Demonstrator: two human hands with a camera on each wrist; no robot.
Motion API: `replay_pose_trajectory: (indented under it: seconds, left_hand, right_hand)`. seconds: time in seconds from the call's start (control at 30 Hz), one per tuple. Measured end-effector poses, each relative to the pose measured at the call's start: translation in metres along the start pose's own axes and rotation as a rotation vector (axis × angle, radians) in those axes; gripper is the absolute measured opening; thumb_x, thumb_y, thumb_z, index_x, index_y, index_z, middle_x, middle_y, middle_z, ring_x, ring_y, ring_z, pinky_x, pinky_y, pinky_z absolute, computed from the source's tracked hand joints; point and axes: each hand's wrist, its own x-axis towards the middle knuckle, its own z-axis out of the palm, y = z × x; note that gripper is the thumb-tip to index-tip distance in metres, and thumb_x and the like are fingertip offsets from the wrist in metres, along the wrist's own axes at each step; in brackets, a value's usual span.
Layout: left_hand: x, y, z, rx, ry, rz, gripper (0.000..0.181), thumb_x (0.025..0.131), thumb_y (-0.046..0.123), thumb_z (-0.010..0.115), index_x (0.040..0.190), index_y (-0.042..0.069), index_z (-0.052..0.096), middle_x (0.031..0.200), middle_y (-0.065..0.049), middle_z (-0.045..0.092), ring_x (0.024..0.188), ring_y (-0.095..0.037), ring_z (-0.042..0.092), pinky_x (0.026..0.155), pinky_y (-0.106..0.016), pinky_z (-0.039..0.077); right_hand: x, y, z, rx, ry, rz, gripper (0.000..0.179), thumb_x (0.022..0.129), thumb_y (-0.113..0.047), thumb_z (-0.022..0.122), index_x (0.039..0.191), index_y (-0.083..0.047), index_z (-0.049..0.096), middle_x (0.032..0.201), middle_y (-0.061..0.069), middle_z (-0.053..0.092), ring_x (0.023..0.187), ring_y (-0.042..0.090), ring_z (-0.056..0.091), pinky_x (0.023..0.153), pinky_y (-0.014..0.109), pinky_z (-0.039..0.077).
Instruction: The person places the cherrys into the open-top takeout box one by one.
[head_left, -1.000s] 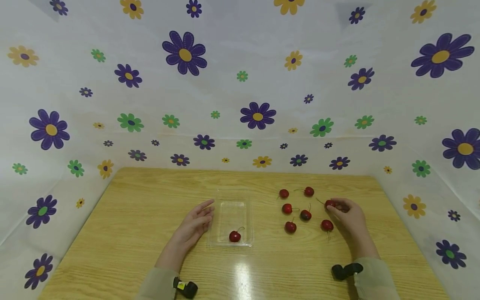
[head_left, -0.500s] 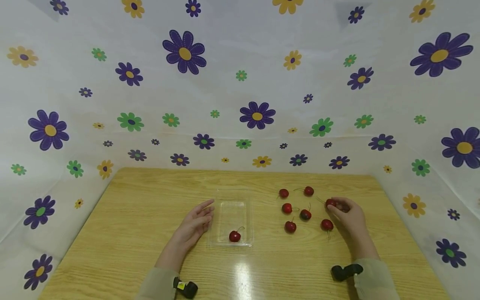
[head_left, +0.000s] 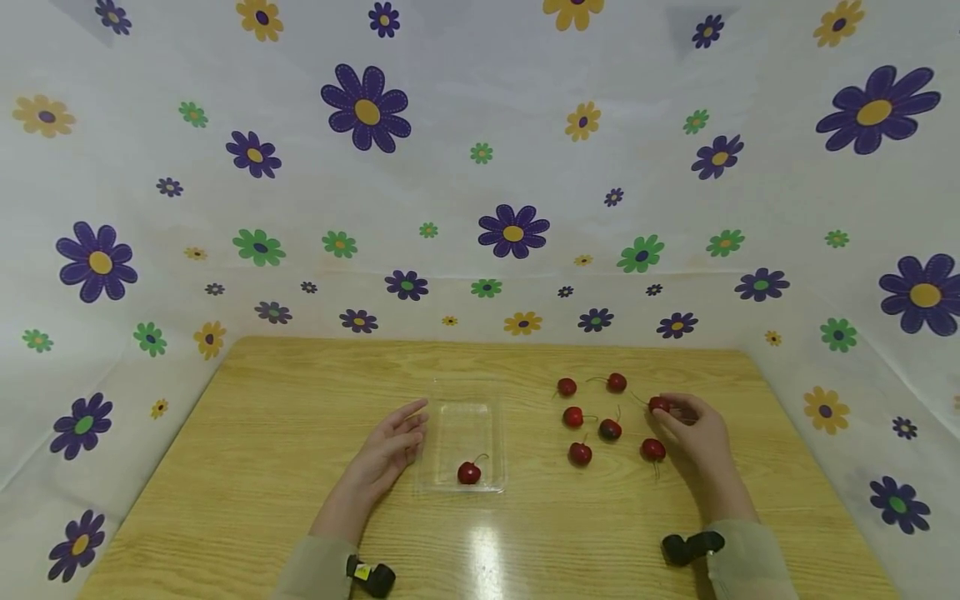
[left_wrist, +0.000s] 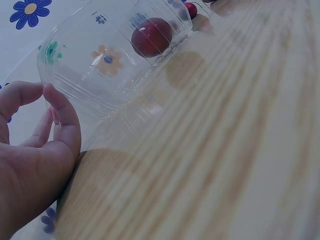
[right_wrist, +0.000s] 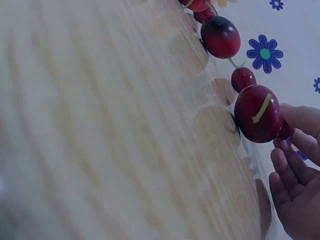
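Note:
My right hand (head_left: pixel 697 425) pinches a dark red cherry (head_left: pixel 658 405) between thumb and fingers, at the right end of a group of cherries. In the right wrist view this held cherry (right_wrist: pixel 286 131) is mostly hidden behind a nearer cherry (right_wrist: pixel 255 122) that lies on the table. My left hand (head_left: pixel 390 454) rests at the left side of a clear plastic container (head_left: pixel 498 433), its fingers loosely extended and touching the wall. Inside the container, toward its near edge, lies one cherry (head_left: pixel 469 473) with its stem up.
Several loose cherries with stems are spread between the container and my right hand, among them a darker one (head_left: pixel 610 430) and one near my right wrist (head_left: pixel 652 450). The wood-grain table (head_left: pixel 300 392) is bordered by a flower-printed white cloth (head_left: pixel 450 192).
Almost nothing differs. My right hand keeps its grip on the cherry, and my left hand stays at the container's side. The head view has shifted very slightly.

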Motion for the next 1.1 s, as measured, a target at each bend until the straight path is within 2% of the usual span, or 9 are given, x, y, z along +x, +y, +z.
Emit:
replay_pose_trajectory:
  seconds: [0.13, 0.37, 0.7, 0.9, 1.1]
  left_hand:
    - [-0.001, 0.001, 0.001, -0.001, -0.001, -0.006, 0.060, 0.105, -0.009, 0.051, 0.162, 0.002, 0.036, 0.126, 0.005, 0.057, 0.105, -0.002, 0.060, 0.085, -0.016, 0.053]
    - [-0.001, 0.002, 0.003, -0.014, 0.045, -0.032, 0.061, 0.104, -0.009, 0.051, 0.162, 0.002, 0.035, 0.126, 0.003, 0.056, 0.106, -0.004, 0.059, 0.084, -0.017, 0.053]
    - [-0.002, 0.003, 0.003, -0.029, 0.027, -0.026, 0.058, 0.104, -0.009, 0.052, 0.159, 0.005, 0.040, 0.126, 0.005, 0.057, 0.105, -0.003, 0.060, 0.085, -0.017, 0.053]
    - [-0.002, 0.001, 0.001, -0.013, 0.001, -0.010, 0.058, 0.104, -0.008, 0.052, 0.159, 0.005, 0.040, 0.126, 0.006, 0.057, 0.106, -0.002, 0.060, 0.085, -0.016, 0.053]
    - [0.000, 0.000, 0.001, -0.008, 0.023, -0.027, 0.058, 0.105, -0.009, 0.050, 0.159, 0.005, 0.040, 0.126, 0.005, 0.056, 0.106, -0.003, 0.059, 0.086, -0.016, 0.053]
  right_hand:
    - [-0.002, -0.005, 0.002, 0.010, -0.010, -0.009, 0.045, 0.104, -0.026, 0.072, 0.138, 0.002, 0.065, 0.131, 0.025, 0.066, 0.088, -0.016, 0.049, 0.079, 0.005, 0.042]
    - [-0.004, -0.016, 0.006, 0.046, -0.027, -0.025, 0.046, 0.104, -0.029, 0.071, 0.139, 0.000, 0.065, 0.128, 0.019, 0.067, 0.091, -0.012, 0.053, 0.081, 0.007, 0.044]
    - [-0.009, -0.039, 0.013, 0.059, -0.007, -0.132, 0.042, 0.103, -0.024, 0.072, 0.138, -0.001, 0.067, 0.129, 0.022, 0.068, 0.094, -0.014, 0.053, 0.085, 0.003, 0.045]
    - [-0.014, -0.056, 0.018, 0.074, -0.014, -0.220, 0.038, 0.102, -0.018, 0.072, 0.134, 0.002, 0.068, 0.128, 0.023, 0.070, 0.097, -0.011, 0.055, 0.092, 0.011, 0.048]
    - [-0.019, -0.071, 0.025, 0.103, -0.036, -0.276, 0.035, 0.100, -0.012, 0.074, 0.132, 0.001, 0.069, 0.127, 0.021, 0.071, 0.098, -0.012, 0.055, 0.093, 0.012, 0.050]
